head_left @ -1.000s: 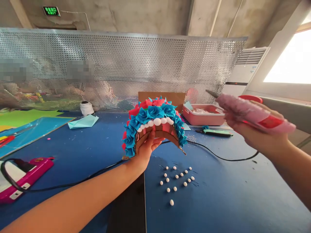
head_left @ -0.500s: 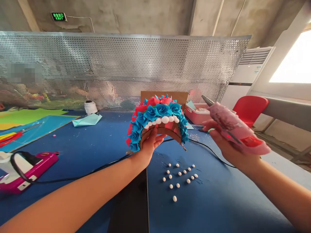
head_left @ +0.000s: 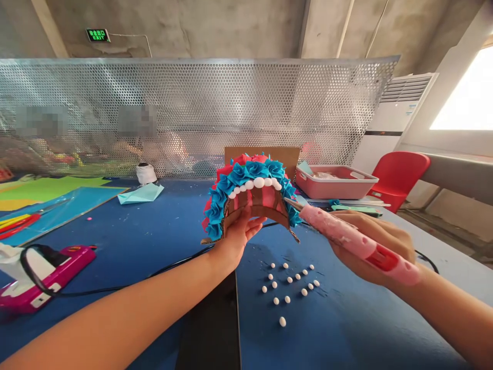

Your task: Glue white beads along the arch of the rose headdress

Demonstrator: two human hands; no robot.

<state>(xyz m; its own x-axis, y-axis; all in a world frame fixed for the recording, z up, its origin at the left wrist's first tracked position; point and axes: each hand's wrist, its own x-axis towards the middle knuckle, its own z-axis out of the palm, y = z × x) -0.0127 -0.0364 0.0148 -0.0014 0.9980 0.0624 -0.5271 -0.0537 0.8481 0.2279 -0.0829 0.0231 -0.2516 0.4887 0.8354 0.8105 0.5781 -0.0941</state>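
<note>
My left hand (head_left: 234,239) grips from below an arched brown cardboard piece (head_left: 257,211), held above the table. Blue paper flowers (head_left: 217,205) and red ones cover its outside, and a row of white balls (head_left: 259,182) lines the front edge. In my right hand (head_left: 373,231) is a pink glue gun (head_left: 346,234) with a red part on its body. Its metal tip points left, at the arch's right end beside the white row; whether it touches cannot be made out. Several loose white balls (head_left: 289,280) lie on the blue table below.
A black cord (head_left: 162,267) runs across the table from a magenta power strip (head_left: 61,277) at left. Scissors (head_left: 23,223) and coloured paper sheets lie further left. A pink basket (head_left: 337,185) stands at back right, before a perforated metal screen (head_left: 192,113). A black flat panel (head_left: 210,324) lies in front.
My right hand has brought the glue gun left and turned it, so its tip is now at the arch's right end. The arch stays in my left hand, slightly tilted.
</note>
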